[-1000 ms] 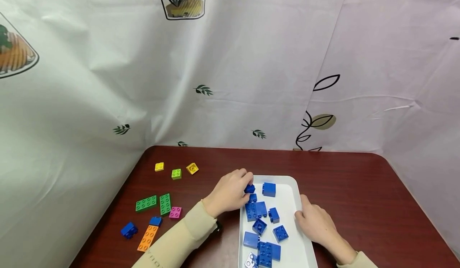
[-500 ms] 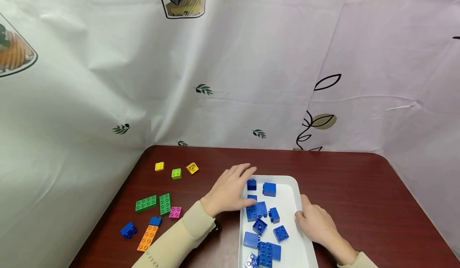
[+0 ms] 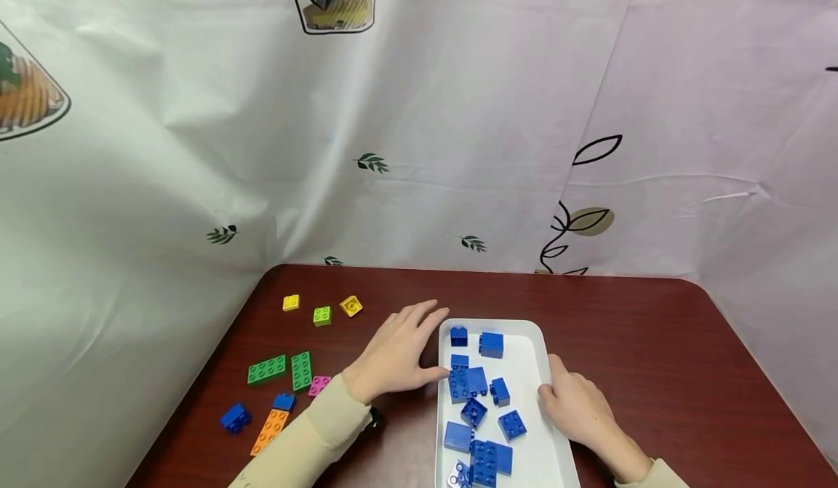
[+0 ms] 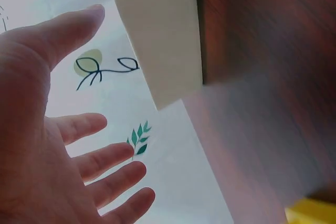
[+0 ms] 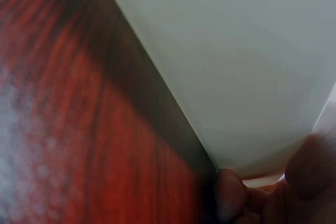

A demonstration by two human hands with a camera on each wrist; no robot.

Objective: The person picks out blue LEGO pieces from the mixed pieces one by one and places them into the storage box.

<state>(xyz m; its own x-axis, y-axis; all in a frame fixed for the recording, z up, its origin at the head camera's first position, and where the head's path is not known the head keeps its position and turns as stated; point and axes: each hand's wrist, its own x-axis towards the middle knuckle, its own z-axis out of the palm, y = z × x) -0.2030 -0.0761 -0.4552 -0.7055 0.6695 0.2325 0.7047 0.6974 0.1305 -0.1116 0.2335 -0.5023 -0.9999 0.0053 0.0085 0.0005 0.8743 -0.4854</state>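
Note:
A white rectangular tray (image 3: 537,459) stands on the table with several blue toy building bricks in it, such as a blue brick (image 3: 491,345) near its far end and an eight-stud blue brick (image 3: 484,463) near its close end. My left hand (image 3: 396,353) is beside the tray's left side, fingers spread, holding nothing; its thumb points at the rim. In the left wrist view the palm (image 4: 31,150) faces the tray's outer wall (image 4: 163,35). My right hand (image 3: 579,408) grips the tray's right rim, thumb on top; the right wrist view shows its fingertip (image 5: 230,195) low at the wall.
On the left of the brown table (image 3: 641,357) lie loose bricks: a yellow brick (image 3: 291,302), a lime brick (image 3: 322,316), a green brick (image 3: 301,372), a pink brick (image 3: 319,385), an orange brick (image 3: 269,433) and a blue brick (image 3: 236,418). A patterned curtain (image 3: 419,110) hangs behind.
My left hand has let go of a blue brick at the tray's far left corner, spread its fingers and drawn back left, off the tray. The right hand has stayed put.

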